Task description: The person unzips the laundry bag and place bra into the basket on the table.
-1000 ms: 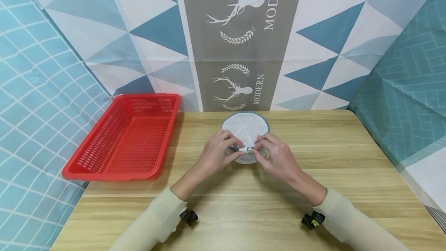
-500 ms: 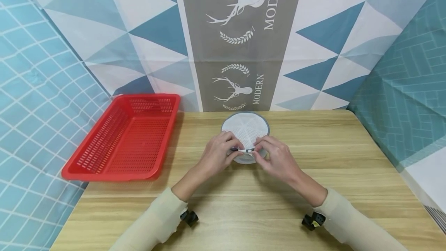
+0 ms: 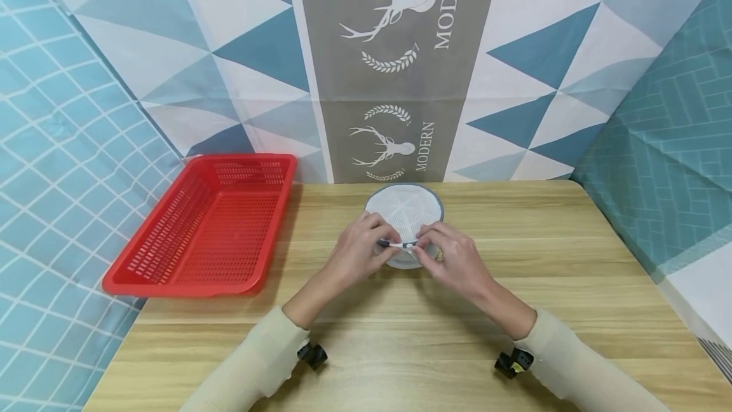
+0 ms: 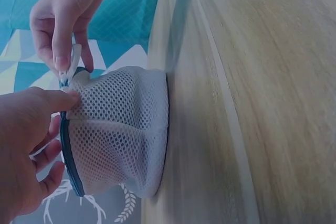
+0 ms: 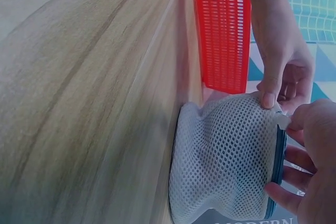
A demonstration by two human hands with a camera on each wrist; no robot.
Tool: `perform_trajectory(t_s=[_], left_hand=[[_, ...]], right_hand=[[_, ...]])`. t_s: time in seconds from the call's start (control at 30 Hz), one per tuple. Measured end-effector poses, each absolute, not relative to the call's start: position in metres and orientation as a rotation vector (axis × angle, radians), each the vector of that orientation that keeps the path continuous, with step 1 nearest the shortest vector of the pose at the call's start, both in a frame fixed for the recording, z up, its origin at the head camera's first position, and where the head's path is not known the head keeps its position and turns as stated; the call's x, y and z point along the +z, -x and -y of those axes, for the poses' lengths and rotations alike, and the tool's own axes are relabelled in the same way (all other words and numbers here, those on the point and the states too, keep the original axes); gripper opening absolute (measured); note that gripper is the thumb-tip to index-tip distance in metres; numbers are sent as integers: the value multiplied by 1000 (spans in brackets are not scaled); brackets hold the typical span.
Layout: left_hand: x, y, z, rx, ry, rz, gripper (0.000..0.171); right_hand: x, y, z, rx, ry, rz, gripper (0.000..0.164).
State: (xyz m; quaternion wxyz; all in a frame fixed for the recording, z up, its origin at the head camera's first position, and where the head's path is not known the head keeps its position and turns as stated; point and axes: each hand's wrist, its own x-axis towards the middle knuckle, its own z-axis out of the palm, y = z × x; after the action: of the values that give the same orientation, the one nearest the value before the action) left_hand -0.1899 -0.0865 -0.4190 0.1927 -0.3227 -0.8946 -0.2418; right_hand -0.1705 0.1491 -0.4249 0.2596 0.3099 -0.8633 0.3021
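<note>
A white mesh laundry bag (image 3: 403, 208) with a dark blue zip edge stands at the back middle of the table. My left hand (image 3: 366, 241) pinches the bag's rim on its near left side, thumb against the mesh (image 4: 115, 103). Just to the right, my right hand (image 3: 452, 253) pinches a white zip pull (image 4: 75, 55) between thumb and forefinger. In the right wrist view the dark blue zip (image 5: 278, 161) runs along the bag's top edge, with other right-hand fingers touching it. The bag's side looks slightly creased. The inside of the bag is hidden.
A red plastic basket (image 3: 260, 272) with slotted walls sits at the left of the wooden table (image 3: 412, 348). Patterned cloth (image 3: 394, 81) hangs behind the table's back edge, with blue cloth at both sides.
Both hands keep their grip at the bag's rim and barely shift. The bag and basket stay where they were.
</note>
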Motion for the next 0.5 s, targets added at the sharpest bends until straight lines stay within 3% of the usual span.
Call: perform_trajectory(t_s=[0.5], left_hand=[[-419,187,84,-634,923,2483,14]], right_hand=[[-429,172,-153,817,-867,2316,11]])
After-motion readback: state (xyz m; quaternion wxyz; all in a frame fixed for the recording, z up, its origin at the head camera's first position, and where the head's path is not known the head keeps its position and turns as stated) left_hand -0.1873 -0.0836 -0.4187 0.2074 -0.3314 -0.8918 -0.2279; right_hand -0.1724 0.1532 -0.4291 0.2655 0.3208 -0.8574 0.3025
